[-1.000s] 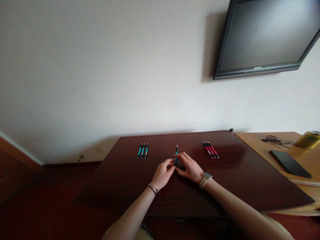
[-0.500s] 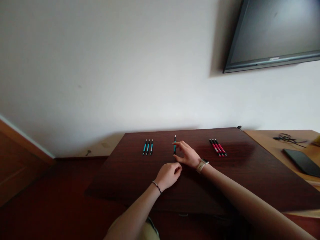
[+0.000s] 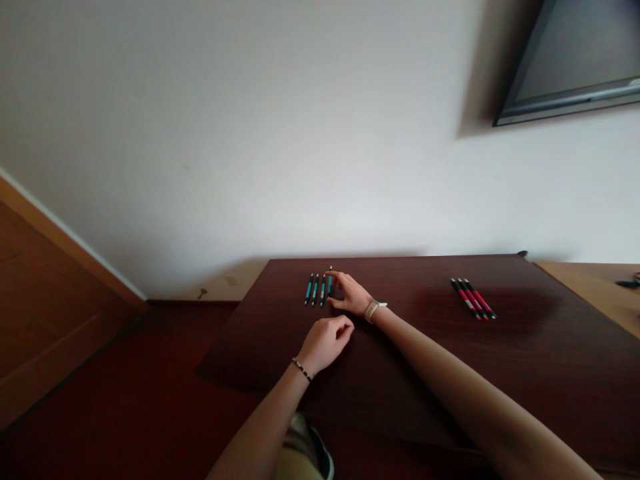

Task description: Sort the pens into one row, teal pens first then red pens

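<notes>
My right hand (image 3: pixel 351 293), with a watch at the wrist, grips a blue and black pen (image 3: pixel 330 283) between thumb and fingers. That pen stands just right of a row of three similar blue pens (image 3: pixel 315 290) lying side by side on the dark wooden table (image 3: pixel 400 347). Closer to me, my left hand (image 3: pixel 327 342) rests on the table with its fingers curled in; whether anything is inside them is hidden. Three pink and black pens (image 3: pixel 473 298) lie together at a slant, well to the right of both hands.
A white wall (image 3: pixel 320 147) rises behind the table, with a wall-mounted screen (image 3: pixel 580 67) at upper right. A lighter wooden surface (image 3: pixel 590 283) adjoins the table on the right. At far left is a wooden door (image 3: pixel 45 313).
My right hand has carried the blue pen leftwards, up beside the three other blue pens. The view has turned left. My left hand stays curled on the table.
</notes>
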Available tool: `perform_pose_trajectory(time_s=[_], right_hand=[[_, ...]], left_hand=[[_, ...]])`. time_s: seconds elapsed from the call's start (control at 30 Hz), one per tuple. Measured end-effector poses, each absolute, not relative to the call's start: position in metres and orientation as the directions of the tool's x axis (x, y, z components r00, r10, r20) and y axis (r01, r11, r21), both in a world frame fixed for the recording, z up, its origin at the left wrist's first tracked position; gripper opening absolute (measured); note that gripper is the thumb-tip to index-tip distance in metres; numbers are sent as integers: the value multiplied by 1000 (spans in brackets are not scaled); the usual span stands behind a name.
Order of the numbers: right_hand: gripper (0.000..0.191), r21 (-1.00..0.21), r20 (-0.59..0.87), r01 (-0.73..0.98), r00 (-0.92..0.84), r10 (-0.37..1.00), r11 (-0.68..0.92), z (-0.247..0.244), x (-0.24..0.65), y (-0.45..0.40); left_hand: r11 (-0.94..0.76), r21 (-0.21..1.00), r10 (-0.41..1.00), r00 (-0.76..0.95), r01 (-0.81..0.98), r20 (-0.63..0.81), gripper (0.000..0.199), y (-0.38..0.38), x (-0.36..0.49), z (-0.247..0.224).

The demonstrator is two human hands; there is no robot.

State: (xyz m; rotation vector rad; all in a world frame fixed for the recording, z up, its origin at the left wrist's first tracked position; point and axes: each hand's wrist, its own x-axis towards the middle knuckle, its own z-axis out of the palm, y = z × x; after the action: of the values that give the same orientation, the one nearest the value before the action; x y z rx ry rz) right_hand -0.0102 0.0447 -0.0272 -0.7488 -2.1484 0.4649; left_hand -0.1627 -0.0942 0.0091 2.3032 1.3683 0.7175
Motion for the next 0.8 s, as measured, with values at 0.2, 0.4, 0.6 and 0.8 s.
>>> perform_pose_trajectory(time_s=[0.2, 0.4, 0.6, 0.8], right_hand=[[76, -533, 509, 413, -540, 670, 738, -40, -15, 50], [78, -546, 472, 427, -554, 686, 721, -46, -15, 55], [80, -549, 453, 449, -549, 703, 705, -47, -14, 56], [75, -550, 447, 456, -548, 707, 700, -45, -15, 56]], left_hand=[[-422, 586, 906, 330, 692, 264, 18, -82, -187, 5], [-399, 612, 917, 280, 683, 285, 22, -67, -206, 1], [-371, 610, 928, 253, 700, 275, 24, -57, -217, -9], [-337, 606, 941, 236, 721, 243, 26, -54, -219, -12]])
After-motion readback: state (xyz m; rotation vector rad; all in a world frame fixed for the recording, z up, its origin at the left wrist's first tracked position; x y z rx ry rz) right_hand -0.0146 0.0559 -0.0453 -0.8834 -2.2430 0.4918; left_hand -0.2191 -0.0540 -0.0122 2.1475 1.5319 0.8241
